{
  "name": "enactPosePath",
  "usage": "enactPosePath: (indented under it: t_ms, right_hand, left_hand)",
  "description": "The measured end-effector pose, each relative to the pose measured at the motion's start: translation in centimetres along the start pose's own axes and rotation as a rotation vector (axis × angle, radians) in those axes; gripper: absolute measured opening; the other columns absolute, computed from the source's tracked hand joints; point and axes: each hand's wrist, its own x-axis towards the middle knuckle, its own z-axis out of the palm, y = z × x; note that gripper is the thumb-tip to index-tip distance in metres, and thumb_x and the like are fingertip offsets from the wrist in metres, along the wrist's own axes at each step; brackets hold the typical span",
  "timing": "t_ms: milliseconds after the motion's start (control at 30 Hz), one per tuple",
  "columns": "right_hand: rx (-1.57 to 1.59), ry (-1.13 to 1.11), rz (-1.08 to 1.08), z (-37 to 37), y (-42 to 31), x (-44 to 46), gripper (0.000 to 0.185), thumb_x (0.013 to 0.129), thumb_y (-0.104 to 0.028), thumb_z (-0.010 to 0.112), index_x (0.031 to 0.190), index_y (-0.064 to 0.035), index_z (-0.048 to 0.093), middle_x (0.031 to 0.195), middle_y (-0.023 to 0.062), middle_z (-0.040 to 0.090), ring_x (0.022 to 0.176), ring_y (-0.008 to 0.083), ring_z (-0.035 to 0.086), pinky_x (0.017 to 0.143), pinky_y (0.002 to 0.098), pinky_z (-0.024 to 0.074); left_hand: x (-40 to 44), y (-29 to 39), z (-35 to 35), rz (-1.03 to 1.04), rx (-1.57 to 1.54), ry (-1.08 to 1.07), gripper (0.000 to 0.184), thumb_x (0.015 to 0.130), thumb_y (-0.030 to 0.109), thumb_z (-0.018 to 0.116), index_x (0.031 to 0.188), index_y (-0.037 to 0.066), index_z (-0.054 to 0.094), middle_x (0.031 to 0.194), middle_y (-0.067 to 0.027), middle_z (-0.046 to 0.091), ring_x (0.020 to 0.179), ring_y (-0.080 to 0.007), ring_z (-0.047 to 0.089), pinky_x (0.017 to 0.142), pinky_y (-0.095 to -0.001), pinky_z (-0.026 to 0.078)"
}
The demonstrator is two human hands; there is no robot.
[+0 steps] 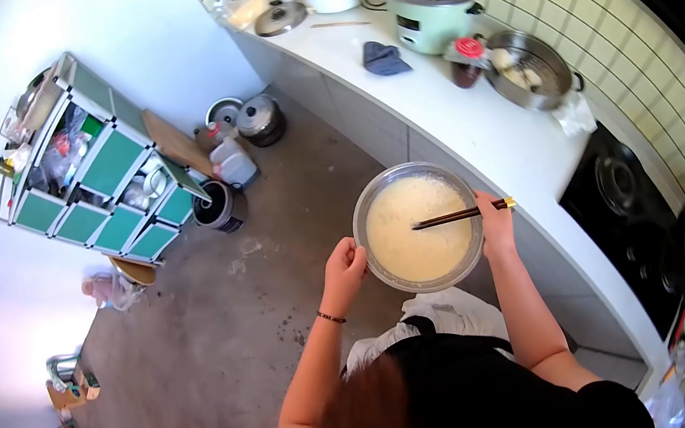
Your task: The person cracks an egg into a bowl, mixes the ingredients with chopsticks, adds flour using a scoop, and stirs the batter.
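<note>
A round metal bowl [368, 270] full of pale yellowish batter [421, 246] is held up in front of my body, beside the white counter. My left hand [345, 268] grips the bowl's left rim, thumb on the edge. On the opposite side, my right hand [495, 222] holds the right rim together with a pair of dark chopsticks [453, 216]. The chopsticks lie across the bowl, their far tips in the batter and their yellow ends sticking out past my right hand.
On the counter [474, 127] are a green rice cooker [424, 25], a dark cloth [384, 58], a red-lidded jar [466, 68] and a steamer pan [551, 72]. A black stove [617, 184] is at right. Left stand a green cabinet [114, 163] and a bucket [218, 208].
</note>
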Motion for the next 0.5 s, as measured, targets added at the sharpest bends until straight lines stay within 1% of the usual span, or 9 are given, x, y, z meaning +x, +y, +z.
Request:
enactPosePath:
  t_ms: [33, 67, 100, 167, 300, 500]
  right_hand:
    - [-0.011, -0.005, 0.009, 1.9, -0.4, 1.9, 0.026, 0.086, -0.007, 0.047, 0.105, 0.0075, 0.059, 0.091, 0.009, 0.061, 0.082, 0.015, 0.057, 0.073, 0.0284, 0.0464]
    - [0.019, -0.109, 0.032, 3.9, -1.1, 3.5, 0.026, 0.086, -0.006, 0.046, 0.104, 0.0078, 0.059, 0.091, 0.0095, 0.061, 0.081, 0.0148, 0.057, 0.072, 0.0277, 0.0466]
    - [0.063, -0.174, 0.003, 5.5, -0.9, 5.6, 0.026, 0.085, -0.006, 0.047, 0.103, 0.0077, 0.059, 0.091, 0.0094, 0.062, 0.079, 0.0142, 0.057, 0.071, 0.027, 0.0469]
    - [-0.003, -0.18, 0.049, 9.2, -2.1, 9.0, 0.026, 0.084, -0.006, 0.048, 0.103, 0.0077, 0.059, 0.09, 0.0093, 0.062, 0.079, 0.014, 0.058, 0.071, 0.0268, 0.0471]
    - [-0.086, -0.226, 0.045, 15.2, -1.8, 16.3, 0.026, 0.084, -0.006, 0.048, 0.104, 0.0078, 0.059, 0.091, 0.0098, 0.062, 0.079, 0.0141, 0.058, 0.072, 0.0273, 0.0476]
    - [-0.045, -0.226, 0.062, 23.5, -0.6, 25.3, 0.027, 0.084, -0.005, 0.048, 0.106, 0.0078, 0.057, 0.092, 0.0113, 0.062, 0.08, 0.0157, 0.059, 0.072, 0.0278, 0.0482]
  left_hand:
    - [1.3, 0.7, -0.7, -0.001, 0.014, 0.048, 0.013, 0.09, 0.012, 0.047, 0.079, 0.006, 0.045, 0.061, 0.0033, 0.048, 0.052, -0.0039, 0.043, 0.047, -0.0188, 0.036]
    - [2.8, 1.3, -1.3, 0.012, 0.025, 0.094, 0.013, 0.09, 0.013, 0.047, 0.079, 0.006, 0.045, 0.061, 0.0032, 0.048, 0.052, -0.004, 0.043, 0.047, -0.0189, 0.036]
    - [5.1, 2.0, -1.9, 0.028, 0.037, 0.137, 0.013, 0.09, 0.013, 0.047, 0.079, 0.006, 0.045, 0.062, 0.0031, 0.048, 0.052, -0.0041, 0.043, 0.048, -0.0189, 0.036]
    - [8.3, 3.2, -2.8, 0.035, -0.018, 0.168, 0.013, 0.09, 0.013, 0.047, 0.079, 0.006, 0.045, 0.062, 0.003, 0.048, 0.052, -0.0044, 0.044, 0.048, -0.019, 0.036]
    - [14.9, 4.8, -5.2, 0.022, -0.108, 0.231, 0.013, 0.091, 0.012, 0.046, 0.08, 0.006, 0.045, 0.062, 0.0026, 0.049, 0.053, -0.0049, 0.045, 0.049, -0.0196, 0.037]
    - [26.4, 6.7, -10.6, 0.05, -0.081, 0.17, 0.013, 0.091, 0.012, 0.045, 0.08, 0.006, 0.045, 0.063, 0.002, 0.05, 0.054, -0.005, 0.046, 0.05, -0.0194, 0.038]
